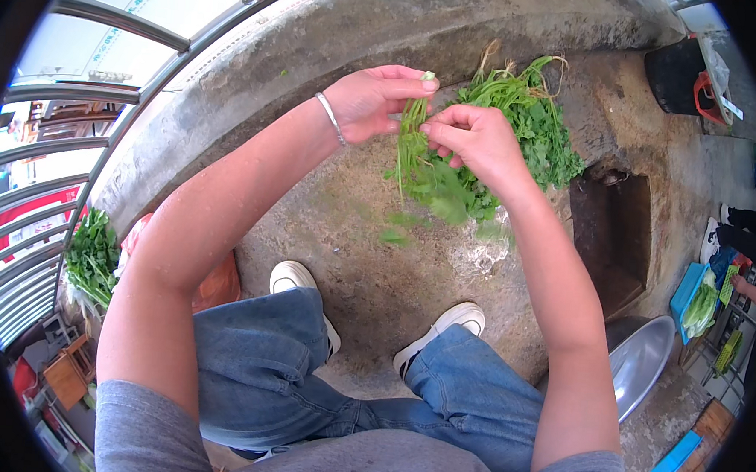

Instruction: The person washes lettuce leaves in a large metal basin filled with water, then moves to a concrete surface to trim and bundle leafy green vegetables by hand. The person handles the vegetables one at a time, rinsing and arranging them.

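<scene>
A small bunch of leafy green herbs, which looks like coriander, hangs leaves down from my hands. My left hand, with a silver bangle at the wrist, grips the stem end between thumb and fingers. Just below and to the right, my right hand pinches the thin stems with thumb and forefinger. Behind my right hand a larger heap of the same herbs lies on the wet concrete floor, its pale roots pointing away from me. The hanging leaf tips are blurred.
A square drain pit opens in the floor on the right, near a metal basin. A black bucket stands at the far right. Metal railings and leafy greens are on the left. At the right edge, another person's hand is near a blue basket.
</scene>
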Available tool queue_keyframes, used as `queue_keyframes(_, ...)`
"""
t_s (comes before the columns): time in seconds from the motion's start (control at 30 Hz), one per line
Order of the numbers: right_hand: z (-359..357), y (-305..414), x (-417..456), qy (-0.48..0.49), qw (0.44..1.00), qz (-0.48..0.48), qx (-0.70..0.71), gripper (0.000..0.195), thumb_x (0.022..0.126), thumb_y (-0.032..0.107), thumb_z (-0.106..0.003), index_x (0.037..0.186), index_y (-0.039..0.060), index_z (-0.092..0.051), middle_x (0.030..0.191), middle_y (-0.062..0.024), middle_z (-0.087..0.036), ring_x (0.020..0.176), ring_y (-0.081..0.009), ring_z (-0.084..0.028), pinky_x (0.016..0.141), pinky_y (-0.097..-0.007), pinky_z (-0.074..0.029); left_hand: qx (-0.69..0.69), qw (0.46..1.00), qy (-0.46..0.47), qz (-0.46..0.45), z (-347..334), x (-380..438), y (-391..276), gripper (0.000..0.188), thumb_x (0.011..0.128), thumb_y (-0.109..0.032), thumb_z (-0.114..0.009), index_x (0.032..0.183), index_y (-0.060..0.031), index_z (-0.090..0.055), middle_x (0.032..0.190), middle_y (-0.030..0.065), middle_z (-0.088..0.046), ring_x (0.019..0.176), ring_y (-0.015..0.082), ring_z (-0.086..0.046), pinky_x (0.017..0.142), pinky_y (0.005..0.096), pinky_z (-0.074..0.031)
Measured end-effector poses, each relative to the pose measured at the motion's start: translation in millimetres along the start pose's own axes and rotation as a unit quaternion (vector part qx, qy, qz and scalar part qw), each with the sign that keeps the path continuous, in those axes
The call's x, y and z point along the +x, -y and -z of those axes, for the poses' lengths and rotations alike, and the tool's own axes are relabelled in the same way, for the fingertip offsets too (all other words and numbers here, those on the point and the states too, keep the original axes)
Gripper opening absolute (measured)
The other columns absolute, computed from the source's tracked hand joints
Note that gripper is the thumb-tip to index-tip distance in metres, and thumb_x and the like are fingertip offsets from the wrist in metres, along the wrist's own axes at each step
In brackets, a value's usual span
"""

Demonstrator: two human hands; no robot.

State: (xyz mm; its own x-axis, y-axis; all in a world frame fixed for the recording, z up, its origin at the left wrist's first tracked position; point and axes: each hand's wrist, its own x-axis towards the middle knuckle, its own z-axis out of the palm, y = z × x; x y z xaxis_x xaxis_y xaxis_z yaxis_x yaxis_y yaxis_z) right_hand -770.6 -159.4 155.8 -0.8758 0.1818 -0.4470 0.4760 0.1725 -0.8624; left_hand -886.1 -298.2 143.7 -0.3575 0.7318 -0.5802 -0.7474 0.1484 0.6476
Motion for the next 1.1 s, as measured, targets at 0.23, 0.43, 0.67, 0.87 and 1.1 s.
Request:
queue_keyframes(0.23,33.3,-11.9,9.1,0.111,0.992,-0.048,0.027,0.015,0.078,0.020,-0.055,0.069,0.0077,-0.056,0.068,0.0000,-0.058,0.057,-0.0060,-0.048,0.054,-0.0204,-0.040,0.100,0.994,-0.050,-0.001,29.0,10.5,-2.1,0.020,0.078,-0.013,-0.066,0.096,-0.0075,-0.058,0.088,0.0000,-0.061,0.079,0.0118,-0.058,0.074,0.0317,-0.049)
queue_keyframes(0.43,61.6,-9.6,-10.1,0.302,0.938,-0.021,-0.168,0.035,0.071,0.032,-0.069,0.094,0.0048,-0.066,0.090,-0.0082,-0.066,0.083,-0.0164,-0.062,0.078,-0.0292,-0.049,0.093,0.990,-0.102,-0.006,43.4,9.4,-14.5,0.019,0.079,-0.014,-0.065,0.094,-0.0070,-0.055,0.088,0.0016,-0.061,0.081,0.0148,-0.061,0.073,0.0322,-0.051)
queue_keyframes(0.67,0.1,-22.3,4.7,0.147,0.958,0.123,-0.216,0.030,0.075,0.026,-0.066,0.093,0.0026,-0.063,0.088,-0.0099,-0.065,0.079,-0.0178,-0.061,0.073,-0.0311,-0.048,0.063,0.993,-0.100,0.006,24.9,14.0,-11.7,0.021,0.080,-0.015,-0.065,0.094,-0.0052,-0.053,0.089,0.0061,-0.060,0.085,0.0174,-0.060,0.076,0.0346,-0.052)
queue_keyframes(0.87,17.2,-27.6,8.4,0.119,0.988,-0.060,0.084,0.024,0.085,0.028,-0.057,0.094,0.0061,-0.062,0.086,-0.0018,-0.063,0.076,-0.0103,-0.059,0.064,-0.0247,-0.049,-0.051,0.998,-0.039,-0.011,37.6,16.1,-24.4,0.023,0.085,-0.019,-0.058,0.100,-0.0027,-0.053,0.101,0.0102,-0.059,0.097,0.0200,-0.057,0.084,0.0333,-0.050)
queue_keyframes(1.1,31.1,-28.5,9.4,0.132,0.963,-0.088,0.217,0.027,0.088,0.027,-0.053,0.103,0.0056,-0.058,0.089,-0.0032,-0.063,0.072,-0.0092,-0.058,0.056,-0.0206,-0.048,-0.038,0.998,-0.026,-0.047,41.6,14.8,-30.9,0.025,0.088,-0.019,-0.053,0.108,-0.0032,-0.053,0.110,0.0084,-0.058,0.103,0.0168,-0.055,0.085,0.0282,-0.049)
